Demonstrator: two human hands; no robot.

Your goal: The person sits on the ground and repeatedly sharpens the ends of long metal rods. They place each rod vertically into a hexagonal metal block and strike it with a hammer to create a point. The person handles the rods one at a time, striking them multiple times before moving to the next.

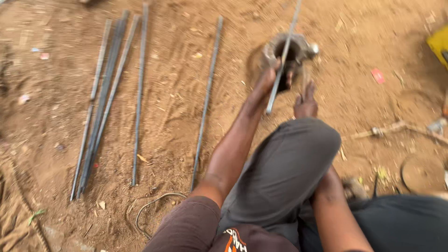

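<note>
The left hand (266,84) reaches out at about twelve o'clock from the person's raised knee (298,149), its grip closed around a thin grey steel rod (282,60). The rod runs from the hand up toward one o'clock and out of the top of the view, passing across the dark mouth of a short metal pipe stub (291,49) that stands sunk in the ground. The stub is round, dull grey and rough-rimmed, with a small pale knob on its three o'clock side.

The right hand (305,100) sits just beside the left, at about three o'clock from it, fingers pointing up toward the stub. Motion blur hides whether its grip is clenched or released; a thin pale sliver seems to rise from it, but I cannot tell what that is.

The ground (186,93) is reddish-brown sandy soil, loose and scuffed, scattered with chips and scraps. At nine o'clock from the hands lies a single long ribbed rod (206,102), straight and dark grey. Further toward nine o'clock lie a bundle of similar rods (105,102), roughly parallel, some touching. A curved loop of wire (151,207) lies near the person's left elbow, at seven o'clock from the hands. The trousers on the knee are smooth grey cloth.
</note>
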